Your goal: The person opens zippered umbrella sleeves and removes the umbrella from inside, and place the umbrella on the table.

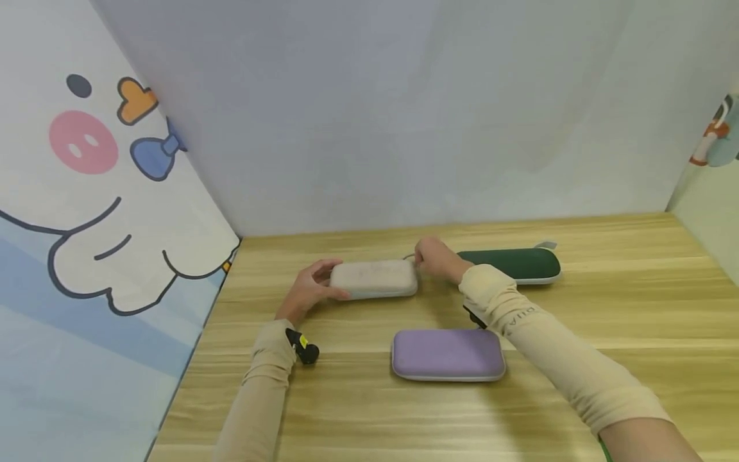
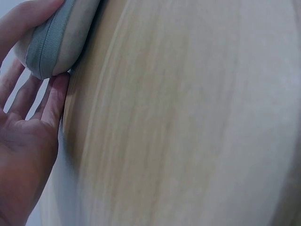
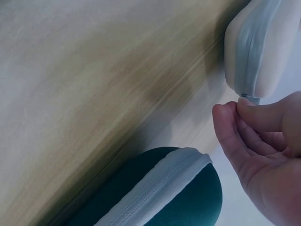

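Note:
A beige zippered case (image 1: 374,279) with a grey-blue zipper band (image 2: 47,44) lies flat toward the back of the table. My left hand (image 1: 310,289) grips its left end, with the thumb along the near side and the other fingers round the end and back. At the opposite end, my right hand (image 1: 440,260) pinches the zipper pull (image 3: 251,100) between thumb and forefinger, its other fingers curled in. Most of the pull is covered by the fingertips. The zipper band looks closed along the parts that show.
Just right of my right hand lies a dark green case (image 1: 514,264) with a pale zipper band and a light tab. Nearer to me, a purple case (image 1: 448,355) lies under my right forearm's left side. A pale curtain (image 1: 404,128) stands behind the wooden table (image 1: 335,410).

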A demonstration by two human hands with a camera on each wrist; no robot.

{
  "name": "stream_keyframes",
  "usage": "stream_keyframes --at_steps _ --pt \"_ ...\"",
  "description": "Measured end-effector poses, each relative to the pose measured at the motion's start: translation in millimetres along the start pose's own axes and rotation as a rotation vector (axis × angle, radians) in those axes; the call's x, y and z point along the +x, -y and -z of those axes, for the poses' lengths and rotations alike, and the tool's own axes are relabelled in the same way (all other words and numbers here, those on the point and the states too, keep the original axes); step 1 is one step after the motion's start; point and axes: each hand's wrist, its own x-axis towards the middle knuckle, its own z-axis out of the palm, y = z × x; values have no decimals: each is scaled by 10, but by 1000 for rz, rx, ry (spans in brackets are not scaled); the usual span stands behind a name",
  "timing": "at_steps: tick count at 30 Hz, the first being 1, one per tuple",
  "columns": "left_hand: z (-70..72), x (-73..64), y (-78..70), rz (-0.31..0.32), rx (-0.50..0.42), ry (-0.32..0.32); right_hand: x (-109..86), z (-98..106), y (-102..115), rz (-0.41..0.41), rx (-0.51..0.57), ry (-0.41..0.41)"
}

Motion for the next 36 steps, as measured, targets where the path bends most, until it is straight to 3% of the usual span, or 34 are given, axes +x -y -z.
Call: stream_keyframes --at_steps 11,19,27,36 --pt "11 -26 16 -28 5 35 -88 21 79 47 24 -26" --pt "13 -39 -5 -12 2 40 -162 73 135 24 -41 -14" --pt "9 -44 -24 17 -1 53 -195 80 129 -14 -34 7" --pt "22 -49 -20 15 -1 53 -234 124 149 53 12 13"
